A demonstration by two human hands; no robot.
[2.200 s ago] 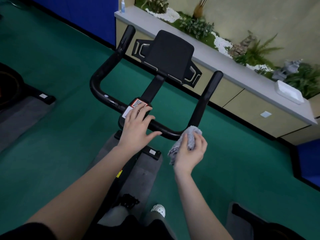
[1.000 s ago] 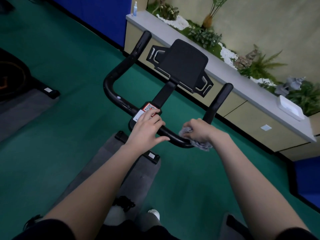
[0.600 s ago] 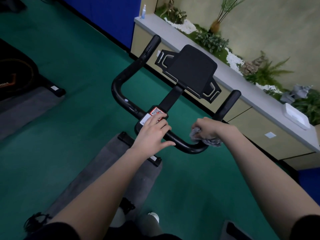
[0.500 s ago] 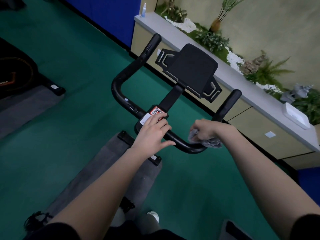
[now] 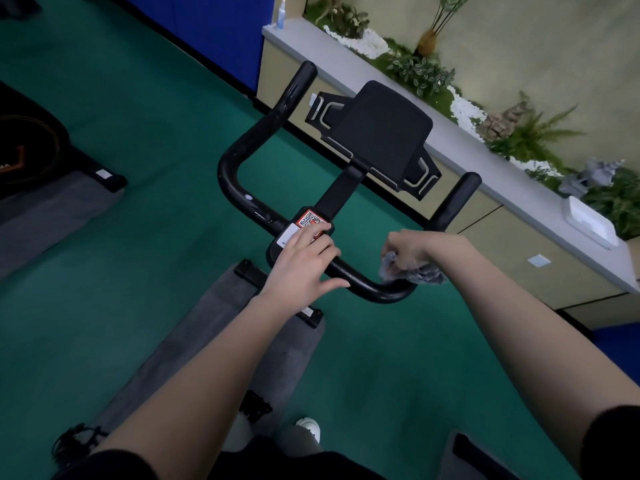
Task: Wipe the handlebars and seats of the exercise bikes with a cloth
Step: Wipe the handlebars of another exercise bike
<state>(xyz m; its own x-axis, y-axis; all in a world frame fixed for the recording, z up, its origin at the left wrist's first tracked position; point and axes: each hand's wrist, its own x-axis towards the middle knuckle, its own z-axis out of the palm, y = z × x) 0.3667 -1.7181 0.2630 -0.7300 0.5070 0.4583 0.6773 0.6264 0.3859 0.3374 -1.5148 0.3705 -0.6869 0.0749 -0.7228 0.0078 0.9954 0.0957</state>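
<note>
The right hand (image 5: 414, 251) grips a crumpled grey cloth (image 5: 420, 273) against the right bend of a black handlebar (image 5: 239, 157), fingers curled round the fabric. The left hand (image 5: 304, 268) rests with fingers spread and relaxed on the bar's centre clamp, fingertips touching a QR-code sticker (image 5: 311, 219). Beyond the clamp, a stem carries a black tablet holder (image 5: 381, 129). The exercise bike stands on a grey mat (image 5: 221, 337) over green floor (image 5: 145, 109). A grey counter (image 5: 450, 140) with plants (image 5: 420, 76) runs along the wall behind.
</note>
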